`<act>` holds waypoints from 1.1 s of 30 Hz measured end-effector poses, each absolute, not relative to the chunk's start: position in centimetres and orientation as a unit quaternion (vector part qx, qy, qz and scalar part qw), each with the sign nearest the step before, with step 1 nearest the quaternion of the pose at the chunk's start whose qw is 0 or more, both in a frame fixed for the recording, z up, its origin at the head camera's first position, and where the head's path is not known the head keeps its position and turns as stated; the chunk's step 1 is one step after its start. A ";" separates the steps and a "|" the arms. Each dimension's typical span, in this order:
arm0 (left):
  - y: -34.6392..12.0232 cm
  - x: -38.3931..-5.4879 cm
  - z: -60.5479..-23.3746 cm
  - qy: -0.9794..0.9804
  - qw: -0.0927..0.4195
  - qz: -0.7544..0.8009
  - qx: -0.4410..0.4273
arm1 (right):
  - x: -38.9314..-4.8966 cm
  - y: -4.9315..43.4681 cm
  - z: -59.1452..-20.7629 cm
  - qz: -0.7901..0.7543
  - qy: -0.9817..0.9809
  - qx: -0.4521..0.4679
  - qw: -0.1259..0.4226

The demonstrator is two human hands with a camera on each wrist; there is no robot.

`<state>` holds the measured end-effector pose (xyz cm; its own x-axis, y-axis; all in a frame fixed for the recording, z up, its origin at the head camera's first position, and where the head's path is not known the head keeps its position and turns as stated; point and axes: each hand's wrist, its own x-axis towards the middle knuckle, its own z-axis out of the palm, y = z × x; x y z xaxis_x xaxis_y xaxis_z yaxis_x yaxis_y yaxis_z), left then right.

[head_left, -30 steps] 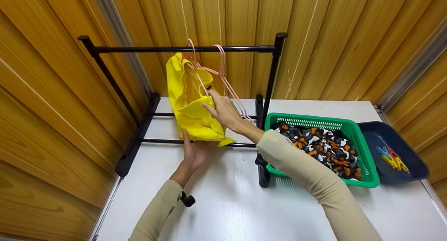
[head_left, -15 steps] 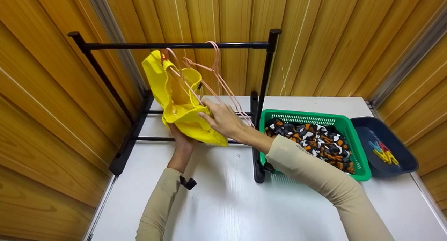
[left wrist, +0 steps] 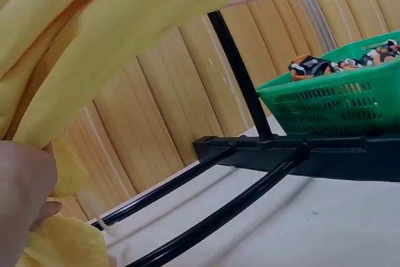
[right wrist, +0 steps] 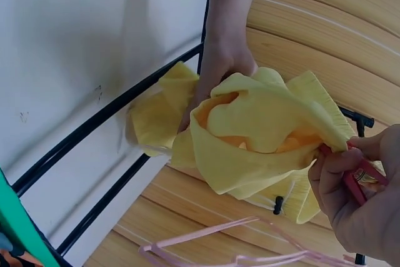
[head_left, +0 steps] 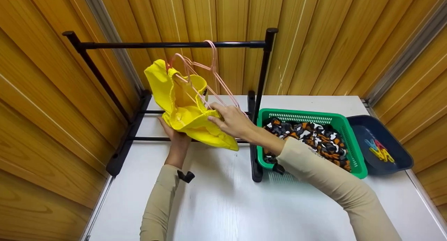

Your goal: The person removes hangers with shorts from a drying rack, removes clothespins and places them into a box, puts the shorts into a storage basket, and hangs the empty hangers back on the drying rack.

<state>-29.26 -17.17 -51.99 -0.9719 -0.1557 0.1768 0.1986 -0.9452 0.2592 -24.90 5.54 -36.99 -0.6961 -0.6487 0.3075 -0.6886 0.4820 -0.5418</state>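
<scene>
A yellow garment (head_left: pixel 200 125) with a gathered waist and a cord toggle is on a pink hanger (head_left: pixel 184 64). The hanger's hook stands just below the rail, apart from it. At the waist's left end sits a red clothespin (head_left: pixel 168 67). My right hand (head_left: pixel 234 119) is at the waist's other end; in the right wrist view it pinches a red clothespin (right wrist: pixel 356 182) at the cloth's edge. My left hand (head_left: pixel 177 136) grips the garment from below, thumb at its left side, the other fingers mostly hidden behind cloth in the head view.
More pink hangers (head_left: pixel 213 56) hang from the black rack's rail (head_left: pixel 139 45). Right of the rack stands a green basket (head_left: pixel 359 157) with patterned orange, black and white cloth (head_left: pixel 324 139). Beside it a dark blue tray (head_left: pixel 398 164) holds several coloured clothespins (head_left: pixel 381 153). Wooden walls enclose the white table.
The garment's hanger hook has come down off the rail and shifted left, then slightly right. My left hand has moved up and left under the garment. The head view has shifted slightly.
</scene>
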 end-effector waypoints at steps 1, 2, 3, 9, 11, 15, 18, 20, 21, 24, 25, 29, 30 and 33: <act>-17.4 -29.4 -52.1 -0.135 0.089 -0.985 -0.067 | -24.9 5.8 -37.0 0.333 -0.859 0.387 0.023; -17.7 -29.5 -52.3 -0.132 0.087 -0.986 -0.059 | -25.0 6.0 -37.0 0.336 -0.858 0.387 0.016; -17.9 -29.6 -52.4 -0.129 0.084 -0.987 -0.051 | -25.0 6.2 -36.9 0.339 -0.858 0.387 0.008; -18.7 -29.6 -52.4 -0.130 0.061 -0.989 -0.022 | -25.1 8.3 -37.2 0.303 -0.860 0.411 -0.023; -18.8 -29.5 -52.2 -0.137 0.049 -0.989 -0.001 | -25.2 9.4 -37.2 0.290 -0.860 0.418 -0.032; -18.5 -29.2 -51.6 -0.131 0.033 -0.990 0.038 | -25.4 11.7 -37.1 0.275 -0.865 0.419 -0.038; -17.4 -28.9 -51.1 -0.146 0.037 -0.987 0.053 | -25.5 13.3 -37.0 0.262 -0.871 0.414 -0.032; -16.5 -28.6 -50.9 -0.168 0.055 -0.982 0.069 | -25.6 14.3 -37.0 0.248 -0.878 0.407 -0.028; -16.0 -28.5 -50.8 -0.192 0.072 -0.976 0.073 | -25.6 14.8 -37.0 0.240 -0.882 0.404 -0.023; -14.5 -27.9 -50.6 -0.263 0.124 -0.952 0.092 | -26.0 16.3 -37.0 0.219 -0.894 0.392 -0.010; -13.9 -27.7 -50.6 -0.285 0.141 -0.943 0.100 | -26.2 16.8 -37.0 0.211 -0.898 0.387 -0.004; -11.8 -26.5 -50.3 -0.356 0.187 -0.906 0.132 | -26.9 19.3 -36.8 0.197 -0.903 0.381 0.002; -11.2 -26.1 -50.2 -0.373 0.197 -0.895 0.146 | -27.1 20.0 -36.7 0.194 -0.903 0.383 0.002; -9.0 -25.1 -49.7 -0.421 0.229 -0.858 0.183 | -27.8 22.0 -36.3 0.183 -0.902 0.391 0.001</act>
<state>-25.13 -9.04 -49.65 -0.8275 -0.5481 -0.1216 0.2399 -0.5410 0.8061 -27.84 22.02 -36.34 -0.6940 -0.7052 0.1449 -0.7059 0.6271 -0.3293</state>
